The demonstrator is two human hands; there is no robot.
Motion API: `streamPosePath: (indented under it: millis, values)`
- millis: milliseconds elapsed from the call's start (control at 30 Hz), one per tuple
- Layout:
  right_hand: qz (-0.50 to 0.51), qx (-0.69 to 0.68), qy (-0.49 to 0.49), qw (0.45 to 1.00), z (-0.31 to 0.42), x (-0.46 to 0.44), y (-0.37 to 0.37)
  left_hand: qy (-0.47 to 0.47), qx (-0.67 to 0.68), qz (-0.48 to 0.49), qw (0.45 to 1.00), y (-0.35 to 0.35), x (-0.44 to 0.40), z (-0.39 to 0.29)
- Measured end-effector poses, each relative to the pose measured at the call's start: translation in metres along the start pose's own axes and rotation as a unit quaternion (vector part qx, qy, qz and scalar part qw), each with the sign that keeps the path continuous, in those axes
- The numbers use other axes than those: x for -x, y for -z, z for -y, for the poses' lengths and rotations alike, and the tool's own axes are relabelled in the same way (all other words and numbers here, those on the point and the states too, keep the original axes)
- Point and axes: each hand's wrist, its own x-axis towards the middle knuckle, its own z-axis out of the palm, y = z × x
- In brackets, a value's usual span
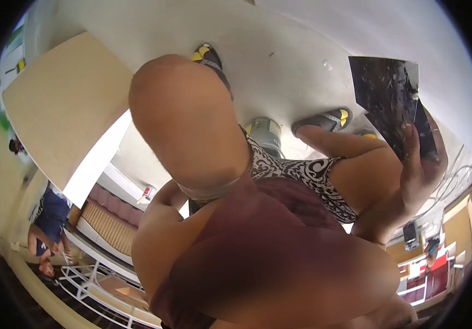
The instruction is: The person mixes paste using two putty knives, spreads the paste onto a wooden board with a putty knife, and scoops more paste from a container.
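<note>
Bucket (266,131) between slippers (330,119) (patterned shorts (304,170) in front)

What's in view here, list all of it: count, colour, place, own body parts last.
Floor: one, pale grey, top
Dark flat pieces: at least two, black with pale smears, upper right
Bucket: one, grey-green, centre, on the floor
Sandals: two worn, black and yellow, upper middle
Board: one, tan, upper left
Small container: one, white and red, left of centre
Metal frame: white, lower left
Other person: one, navy clothing, far left
Smaller background items: several, mixed colours, edges, too unclear to list
Shirt: one, maroon, lower centre
Shorts: one pair, black and white, centre
Legs: two, bare, centre
Right hand: one, bare, right side, gripping the pieces
Left hand: hidden
</note>
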Motion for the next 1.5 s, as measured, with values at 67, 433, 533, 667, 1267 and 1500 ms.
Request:
streamPosePath:
  millis: [67, 433, 533, 667, 1267, 1500]
  values:
    - [-0.015, -0.003, 0.047, 0.999, 0.006, 0.005, -0.001, -0.003, -0.01, 0.006, 1.0, -0.002, -0.004, -0.005]
    - [-0.033, -0.058, -0.015, 0.998, 0.02, 0.002, -0.002, -0.016, -0.055, 0.049, 0.997, -0.02, -0.031, -0.047]
    - [-0.042, -0.035, -0.027, 0.998, 0.024, 0.0, 0.006, -0.028, -0.067, 0.059, 0.996, -0.026, -0.036, -0.059]
    - [-0.066, -0.042, -0.048, 0.996, 0.026, 0.01, 0.016, -0.056, -0.071, 0.073, 0.993, -0.039, -0.045, -0.076]
    - [-0.127, -0.281, 0.189, 0.932, 0.007, 0.026, 0.012, -0.129, 0.05, 0.171, 0.975, -0.041, -0.066, -0.138]
    - [-0.047, -0.356, 0.219, 0.907, 0.011, 0.056, -0.001, -0.405, 0.201, 0.281, 0.847, -0.043, 0.109, -0.292]
